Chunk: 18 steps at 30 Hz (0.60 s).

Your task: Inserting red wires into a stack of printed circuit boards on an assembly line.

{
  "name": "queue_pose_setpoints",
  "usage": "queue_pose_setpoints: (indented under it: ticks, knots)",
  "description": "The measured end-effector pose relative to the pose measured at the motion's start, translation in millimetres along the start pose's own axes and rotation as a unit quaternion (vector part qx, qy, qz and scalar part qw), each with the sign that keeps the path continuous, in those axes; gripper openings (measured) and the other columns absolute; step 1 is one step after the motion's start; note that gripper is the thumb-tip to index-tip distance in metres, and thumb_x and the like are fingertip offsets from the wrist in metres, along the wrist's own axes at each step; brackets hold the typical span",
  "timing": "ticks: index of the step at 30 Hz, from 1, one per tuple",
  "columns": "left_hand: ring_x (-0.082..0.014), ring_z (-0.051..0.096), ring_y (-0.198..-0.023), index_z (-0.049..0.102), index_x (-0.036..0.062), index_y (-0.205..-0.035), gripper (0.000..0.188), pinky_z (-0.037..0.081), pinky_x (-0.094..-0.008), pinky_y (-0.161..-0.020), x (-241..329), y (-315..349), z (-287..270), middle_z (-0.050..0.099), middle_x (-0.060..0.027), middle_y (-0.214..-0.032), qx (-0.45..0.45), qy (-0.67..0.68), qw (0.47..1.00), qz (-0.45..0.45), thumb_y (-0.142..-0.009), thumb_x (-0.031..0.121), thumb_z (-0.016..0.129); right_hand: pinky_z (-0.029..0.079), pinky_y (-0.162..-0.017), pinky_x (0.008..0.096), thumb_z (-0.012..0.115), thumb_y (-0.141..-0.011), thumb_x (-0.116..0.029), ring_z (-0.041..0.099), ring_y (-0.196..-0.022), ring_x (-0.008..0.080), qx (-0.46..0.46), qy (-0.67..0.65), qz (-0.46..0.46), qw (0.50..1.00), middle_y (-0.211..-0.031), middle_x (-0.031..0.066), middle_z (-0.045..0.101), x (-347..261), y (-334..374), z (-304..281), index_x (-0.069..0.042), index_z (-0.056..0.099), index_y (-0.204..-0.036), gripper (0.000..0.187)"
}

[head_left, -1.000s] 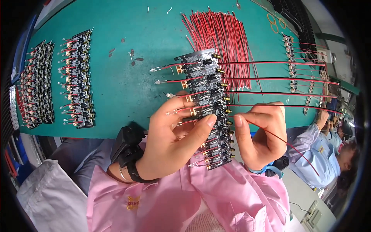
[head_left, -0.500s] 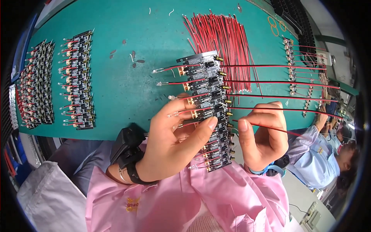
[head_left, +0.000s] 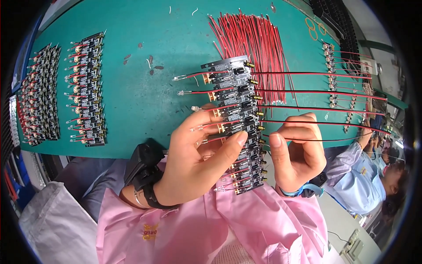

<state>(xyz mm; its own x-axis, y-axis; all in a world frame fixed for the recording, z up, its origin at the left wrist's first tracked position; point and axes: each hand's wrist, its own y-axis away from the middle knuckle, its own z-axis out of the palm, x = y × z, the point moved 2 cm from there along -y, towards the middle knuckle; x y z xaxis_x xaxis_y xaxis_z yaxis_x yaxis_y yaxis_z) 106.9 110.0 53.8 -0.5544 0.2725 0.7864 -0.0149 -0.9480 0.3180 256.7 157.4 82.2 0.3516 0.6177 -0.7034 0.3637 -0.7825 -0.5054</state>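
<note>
Lying between clamped left fingers [head_left: 234,147], the circuit-board strip [head_left: 246,105] nears right fingers [head_left: 279,152] pinching wire [head_left: 338,140].

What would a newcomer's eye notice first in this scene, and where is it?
Probably the dense fan of red and black wires, top centre on the green table. Then the strip of circuit boards in the left hand, mid-picture, with long wires reaching rightward. Similar strips lie along the table's left side.
</note>
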Motion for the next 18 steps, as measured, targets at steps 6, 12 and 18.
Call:
queue_pose_setpoints:
  ticks: [6, 12, 18]
  knots:
    - [-0.0083, 0.054, -0.083, 0.045, -0.0036, -0.104, 0.028, 0.046, -0.0200, -0.068, -1.2, 0.6, -0.6, 0.056, -0.0076, -0.095, 0.001, 0.006, 1.000, -0.006, -0.079, -0.001, 0.057, 0.037, -0.057, 0.0275, 0.070, -0.056, 0.006, 0.050, -0.062, 0.0199, -0.016, 0.011, 0.004, 1.000, -0.068, 0.0077, 0.056, 0.8, 1.0, -0.7, 0.001, 0.060, -0.071, 0.018]
    - [-0.0082, 0.054, -0.083, 0.045, -0.0035, -0.104, 0.028, 0.046, -0.0199, -0.068, -0.5, -0.6, 0.3, 0.056, -0.0078, -0.095, -0.002, 0.005, 1.000, -0.001, -0.079, 0.000, 0.057, 0.036, -0.056, 0.0266, 0.070, -0.055, 0.006, 0.049, -0.061, 0.0191, 0.002, 0.031, -0.057, 0.998, -0.068, 0.0068, 0.055, 0.4, 2.1, 0.5, 0.000, 0.062, -0.072, 0.019]
    - [-0.0082, 0.054, -0.084, 0.045, -0.0034, -0.103, 0.027, 0.047, -0.0202, -0.068, -0.3, 0.0, 0.8, 0.056, -0.0083, -0.095, 0.003, 0.006, 1.000, -0.006, -0.079, 0.000, 0.057, 0.036, -0.055, 0.0269, 0.069, -0.055, 0.005, 0.049, -0.060, 0.0185, -0.003, 0.077, -0.048, 0.996, -0.066, 0.0054, 0.056, -2.1, 0.2, -0.1, 0.000, 0.062, -0.072, 0.019]
